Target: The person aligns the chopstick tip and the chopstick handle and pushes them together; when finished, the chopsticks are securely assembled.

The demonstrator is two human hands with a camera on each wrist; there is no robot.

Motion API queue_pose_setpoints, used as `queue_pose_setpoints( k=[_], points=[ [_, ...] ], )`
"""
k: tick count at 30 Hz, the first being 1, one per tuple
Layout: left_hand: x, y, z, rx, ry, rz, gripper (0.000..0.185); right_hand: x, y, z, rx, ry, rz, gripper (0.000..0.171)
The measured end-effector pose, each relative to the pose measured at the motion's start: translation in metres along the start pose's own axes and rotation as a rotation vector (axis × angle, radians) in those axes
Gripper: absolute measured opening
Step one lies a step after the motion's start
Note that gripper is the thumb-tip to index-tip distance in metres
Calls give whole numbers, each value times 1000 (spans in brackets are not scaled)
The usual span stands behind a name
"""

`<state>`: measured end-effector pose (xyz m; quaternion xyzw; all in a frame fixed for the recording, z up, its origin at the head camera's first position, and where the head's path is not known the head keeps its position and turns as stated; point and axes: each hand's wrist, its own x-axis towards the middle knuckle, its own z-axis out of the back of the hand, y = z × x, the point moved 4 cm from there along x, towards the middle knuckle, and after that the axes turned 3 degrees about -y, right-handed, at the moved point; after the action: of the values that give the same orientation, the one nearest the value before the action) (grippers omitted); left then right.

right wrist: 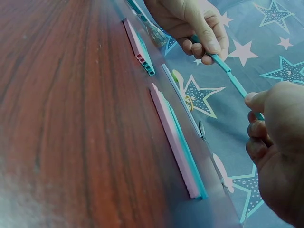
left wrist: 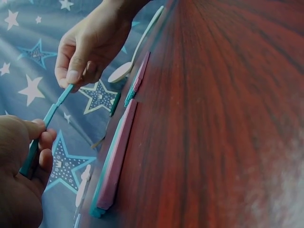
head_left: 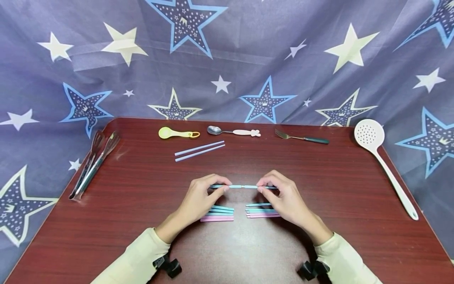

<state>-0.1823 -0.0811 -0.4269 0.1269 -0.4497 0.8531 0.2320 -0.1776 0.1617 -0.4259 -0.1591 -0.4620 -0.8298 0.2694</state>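
My left hand [head_left: 199, 200] pinches a teal chopstick half [head_left: 235, 186] between thumb and fingers. Opposite it, my right hand [head_left: 290, 201] pinches another teal chopstick half [head_left: 251, 187]. Both halves are held level above the table, in line, and their inner ends meet with a narrow step at the join; whether they are fully locked I cannot tell. Below the left hand lies a row of teal and pink chopstick halves [head_left: 222, 213], partly hidden by that hand. A similar row of teal and pink halves [head_left: 258, 210] lies under the right hand.
Two lavender-blue chopsticks [head_left: 200, 150] lie behind the hands. Along the back are a yellow measuring spoon [head_left: 175, 133], a spoon [head_left: 232, 131] and a fork [head_left: 301, 137]. Tongs [head_left: 93, 167] lie at the left edge, a white skimmer [head_left: 386, 167] at the right. A star-patterned curtain [head_left: 227, 63] surrounds the table.
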Motion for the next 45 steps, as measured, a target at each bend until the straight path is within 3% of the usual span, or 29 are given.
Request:
queue_pose_setpoints(
  k=[24, 32, 45],
  points=[
    [-2, -2, -4, 13, 9, 10, 8, -1, 1, -3, -2, 12, -3, 8],
    [-5, -1, -8, 23, 0, 53, 13, -2, 1, -6, 3, -22, 10, 17],
    [-7, -3, -10, 0, -1, 60, 8, -5, 4, -12, 32, -4, -32, 19]
  ],
)
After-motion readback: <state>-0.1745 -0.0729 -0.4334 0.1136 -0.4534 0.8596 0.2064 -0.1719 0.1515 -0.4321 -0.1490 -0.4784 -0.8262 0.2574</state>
